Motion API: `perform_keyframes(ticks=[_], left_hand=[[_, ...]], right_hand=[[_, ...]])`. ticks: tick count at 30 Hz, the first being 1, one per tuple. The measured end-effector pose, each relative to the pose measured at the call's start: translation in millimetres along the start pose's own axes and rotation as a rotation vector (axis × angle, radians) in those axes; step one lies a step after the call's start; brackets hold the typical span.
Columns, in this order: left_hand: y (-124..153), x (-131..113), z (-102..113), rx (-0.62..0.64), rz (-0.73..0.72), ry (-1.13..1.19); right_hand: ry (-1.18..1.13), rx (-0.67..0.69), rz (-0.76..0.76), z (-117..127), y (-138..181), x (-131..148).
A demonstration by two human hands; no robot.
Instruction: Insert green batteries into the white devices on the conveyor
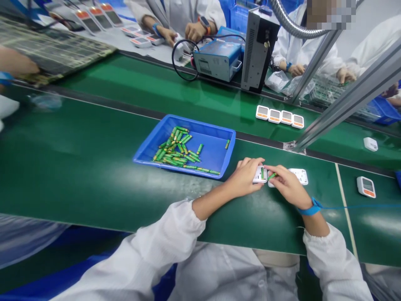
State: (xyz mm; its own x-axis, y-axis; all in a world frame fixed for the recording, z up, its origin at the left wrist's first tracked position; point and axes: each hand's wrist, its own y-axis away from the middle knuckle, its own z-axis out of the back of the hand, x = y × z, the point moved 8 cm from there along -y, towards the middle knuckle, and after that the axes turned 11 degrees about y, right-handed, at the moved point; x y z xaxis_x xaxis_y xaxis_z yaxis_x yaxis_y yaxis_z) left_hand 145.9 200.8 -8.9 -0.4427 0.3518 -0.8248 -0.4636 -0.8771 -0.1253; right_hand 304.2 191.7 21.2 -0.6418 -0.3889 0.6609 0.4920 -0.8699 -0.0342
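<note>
My left hand [244,177] grips a small white device [260,174] lying face down on the green belt, with one green battery seated in its back. My right hand [288,186] pinches a second green battery [272,176] at the device's right edge. A blue strap [310,207] circles my right wrist. Another white device [300,175] lies just beyond my right hand. A blue tray [216,156] holding several green batteries [177,148] sits to the left of my hands.
A row of white and orange devices [280,116] lies on the far belt, with two more white devices [366,186] at the right. A blue box unit [216,58] and a grey upright unit [258,50] stand behind. Other people in white coats work across the belt.
</note>
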Motion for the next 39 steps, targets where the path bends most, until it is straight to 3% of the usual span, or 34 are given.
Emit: perform_keyframes(ticks=[4, 7, 16, 26, 29, 34, 39], left_hand=[[0, 0, 0, -0.001, -0.001, -0.001], [0, 1, 0, 0.004, 0.003, 0.001], [0, 2, 0, -0.007, 0.023, 0.025], [2, 5, -2, -0.024, 0.038, 0.026], [2, 2, 1, -0.030, 0.009, 0.025], [7, -16, 9, -0.058, -0.165, -0.001], [15, -32, 10, -0.113, -0.379, -0.053]], right_hand=[[-0.242, -0.073, -0.132, -1, 5, -13], [-0.262, -0.127, -0.190, -3, 4, -18], [0.200, -0.286, -0.139, 7, -10, -5], [0.530, -0.156, 0.065, -25, 6, 25], [0.400, -0.191, 0.030, -19, 9, 20], [-0.004, -0.295, -0.209, -4, 13, -6], [-0.329, -0.150, -0.209, -13, 13, 0]])
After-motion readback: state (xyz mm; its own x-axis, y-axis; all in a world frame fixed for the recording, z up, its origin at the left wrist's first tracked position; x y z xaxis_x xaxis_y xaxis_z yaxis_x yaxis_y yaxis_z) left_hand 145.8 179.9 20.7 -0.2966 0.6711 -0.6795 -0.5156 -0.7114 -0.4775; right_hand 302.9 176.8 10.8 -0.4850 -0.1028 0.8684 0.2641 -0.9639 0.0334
